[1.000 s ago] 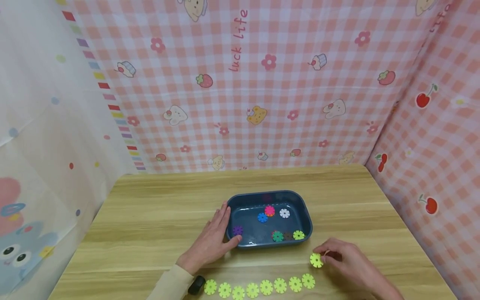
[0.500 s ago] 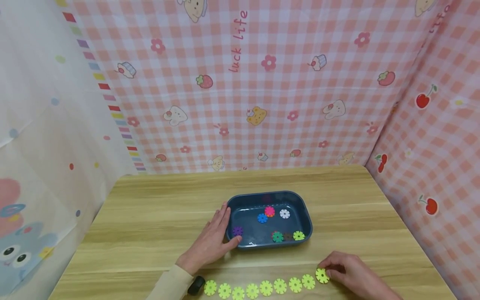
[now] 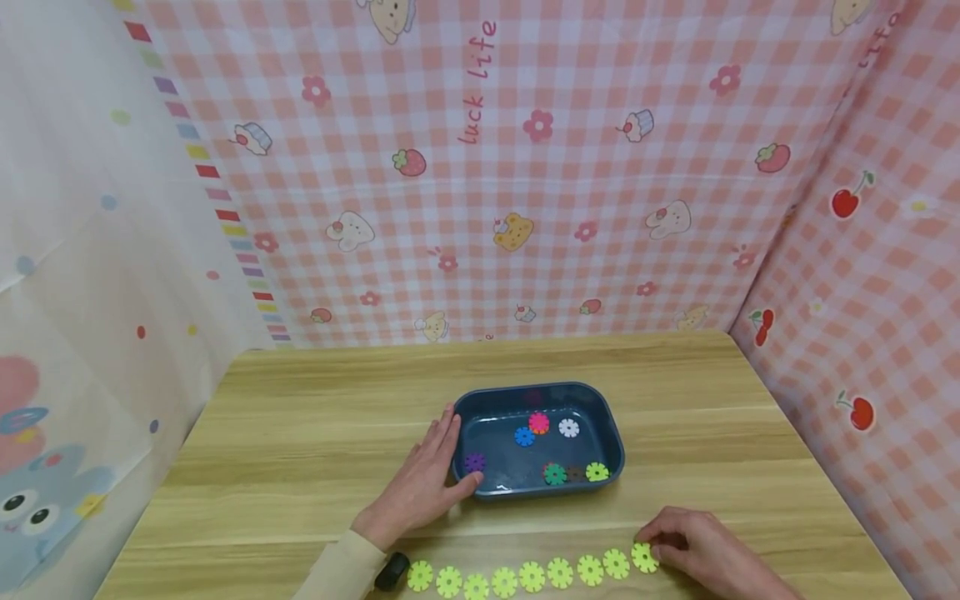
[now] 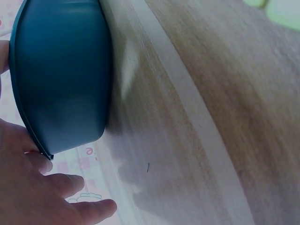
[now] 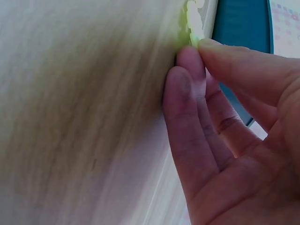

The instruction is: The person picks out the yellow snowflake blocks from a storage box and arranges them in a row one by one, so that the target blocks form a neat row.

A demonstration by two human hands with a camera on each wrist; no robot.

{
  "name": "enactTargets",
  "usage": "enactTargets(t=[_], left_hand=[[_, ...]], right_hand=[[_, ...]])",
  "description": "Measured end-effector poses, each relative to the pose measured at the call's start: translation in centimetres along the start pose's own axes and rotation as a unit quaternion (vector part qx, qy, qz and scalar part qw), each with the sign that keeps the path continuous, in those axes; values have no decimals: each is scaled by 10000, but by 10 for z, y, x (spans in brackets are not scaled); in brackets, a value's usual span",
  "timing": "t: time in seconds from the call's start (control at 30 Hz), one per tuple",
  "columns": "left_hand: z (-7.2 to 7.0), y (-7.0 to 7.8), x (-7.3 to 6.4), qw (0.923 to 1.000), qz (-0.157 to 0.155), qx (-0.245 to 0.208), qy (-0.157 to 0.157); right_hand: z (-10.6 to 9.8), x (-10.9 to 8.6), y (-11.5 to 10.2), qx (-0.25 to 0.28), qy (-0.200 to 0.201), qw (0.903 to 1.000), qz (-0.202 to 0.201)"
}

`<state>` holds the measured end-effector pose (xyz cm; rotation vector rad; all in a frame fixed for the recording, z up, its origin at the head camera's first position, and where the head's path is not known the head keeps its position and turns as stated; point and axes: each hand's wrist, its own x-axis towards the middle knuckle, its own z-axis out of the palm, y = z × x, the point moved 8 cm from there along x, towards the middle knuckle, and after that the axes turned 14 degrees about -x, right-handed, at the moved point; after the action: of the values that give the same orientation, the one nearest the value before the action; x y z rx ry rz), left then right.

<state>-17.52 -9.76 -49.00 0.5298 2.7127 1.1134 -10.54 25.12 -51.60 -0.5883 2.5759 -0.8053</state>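
My left hand [image 3: 420,493] lies against the left end of a dark blue tray [image 3: 617,446], fingers extended along its outer wall and thumb at the near rim. In the left wrist view, straight fingertips [image 4: 96,212] reach past the tray's wall [image 4: 63,79]. At the right end of a row of yellow-green snowflake discs [image 3: 532,577], my right hand [image 3: 701,546] pinches another yellow-green snowflake disc [image 3: 642,557] between thumb and fingers. That disc is low at the table; the right wrist view shows it edge-on [image 5: 195,23], with thumb and fingertips at its edge.
Inside the tray are loose snowflake discs: purple [image 3: 475,462], blue [image 3: 524,437], pink [image 3: 538,422], white [image 3: 569,427], green [image 3: 555,474], brown and yellow-green [image 3: 597,472]. A black band [image 3: 393,572] circles the left wrist near the row. Printed cloth [image 3: 510,183] walls the wooden table [image 3: 315,433].
My right hand has moved toward the near side and slightly right, bringing the pinched disc down to the row's right end. The left hand and tray have stayed put.
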Motion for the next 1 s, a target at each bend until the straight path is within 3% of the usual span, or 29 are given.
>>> enactTargets(t=[0.23, 0.37, 0.5, 0.63, 0.7, 0.87, 1.0], left_hand=[[-1, 1, -1, 10000, -27, -37, -20], [-2, 1, -1, 10000, -33, -60, -23], [-1, 2, -1, 10000, 0, -15, -31], [-3, 4, -1, 9998, 75, 165, -14], [-4, 5, 0, 9995, 123, 296, 25], [-13, 19, 0, 9978, 238, 565, 238], [-16, 48, 10, 9966, 566, 521, 307]], right_hand=[[-3, 2, -1, 113, -9, 9996, 263], [-20, 7, -12, -371, 719, 9966, 122], [-40, 13, -23, -745, 1612, 9840, 143], [-51, 23, -26, -696, 2079, 9747, 443], [-54, 30, -28, -723, 2241, 9713, 337], [-52, 44, -31, -848, 2216, 9714, -80], [-48, 49, -29, -789, 2046, 9756, -121]])
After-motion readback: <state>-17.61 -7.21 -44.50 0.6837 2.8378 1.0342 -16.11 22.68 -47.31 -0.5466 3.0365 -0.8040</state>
